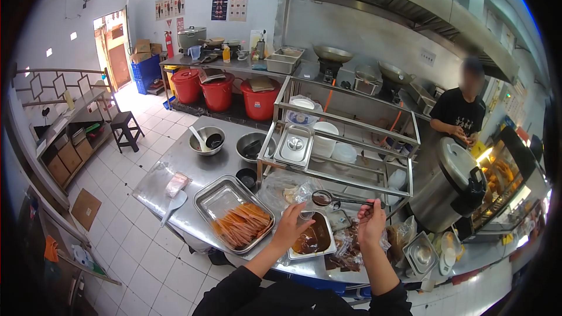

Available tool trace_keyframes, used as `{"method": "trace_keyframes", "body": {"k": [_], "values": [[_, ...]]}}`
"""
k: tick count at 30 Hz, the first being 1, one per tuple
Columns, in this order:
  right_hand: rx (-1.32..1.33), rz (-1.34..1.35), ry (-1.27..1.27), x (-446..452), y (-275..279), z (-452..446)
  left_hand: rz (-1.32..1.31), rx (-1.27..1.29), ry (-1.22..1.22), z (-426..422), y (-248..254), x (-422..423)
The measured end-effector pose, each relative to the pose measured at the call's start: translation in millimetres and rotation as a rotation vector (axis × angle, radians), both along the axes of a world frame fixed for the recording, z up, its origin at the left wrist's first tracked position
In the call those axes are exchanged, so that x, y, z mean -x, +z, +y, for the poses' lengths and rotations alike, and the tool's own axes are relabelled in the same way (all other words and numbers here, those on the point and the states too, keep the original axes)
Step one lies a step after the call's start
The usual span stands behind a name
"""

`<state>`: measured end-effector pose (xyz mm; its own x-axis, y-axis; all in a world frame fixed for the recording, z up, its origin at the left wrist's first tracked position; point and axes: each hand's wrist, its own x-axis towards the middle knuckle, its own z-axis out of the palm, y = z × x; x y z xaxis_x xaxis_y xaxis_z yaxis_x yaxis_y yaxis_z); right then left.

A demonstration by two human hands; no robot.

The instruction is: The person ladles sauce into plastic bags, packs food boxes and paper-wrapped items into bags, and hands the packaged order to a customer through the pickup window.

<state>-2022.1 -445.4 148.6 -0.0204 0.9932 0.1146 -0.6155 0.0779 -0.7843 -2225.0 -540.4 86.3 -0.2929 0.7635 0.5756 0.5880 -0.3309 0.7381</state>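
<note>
My right hand (372, 222) is closed around the handle of a black ladle (345, 200), whose bowl holds brown liquid above the counter. Near the left rim of a square metal pan of brown sauce (312, 240), my left hand (290, 227) has its fingers apart; whether it touches anything is unclear. A clear plastic bag (281, 190) lies just beyond it. To the left, a large steel tray (218, 191) holds a row of orange-brown skewered pieces. Dark packets in plastic (350, 244) lie between the sauce pan and my right forearm.
Two metal bowls (206, 151) and a small black bowl (246, 177) stand behind the tray. A white packet (177, 184) and a white scoop (174, 205) lie at the left. A steel rack (345, 114) rises ahead; another person (459, 111) stands beyond a big pot (448, 184).
</note>
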Motion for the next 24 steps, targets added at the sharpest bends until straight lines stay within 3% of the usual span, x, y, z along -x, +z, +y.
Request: {"method": "trace_keyframes", "body": {"k": [7, 16, 24], "values": [[-0.108, -0.059, -0.037, 6, 16, -7, -0.136, 0.053, -0.016, 3, 19, -16], [-0.445, -0.231, -0.097, 2, 34, -19, -0.213, -0.002, -0.020, 5, 30, -16], [-0.769, -0.416, -0.199, -3, 49, -32, -0.140, -0.055, -0.001, 3, 33, -13]]}}
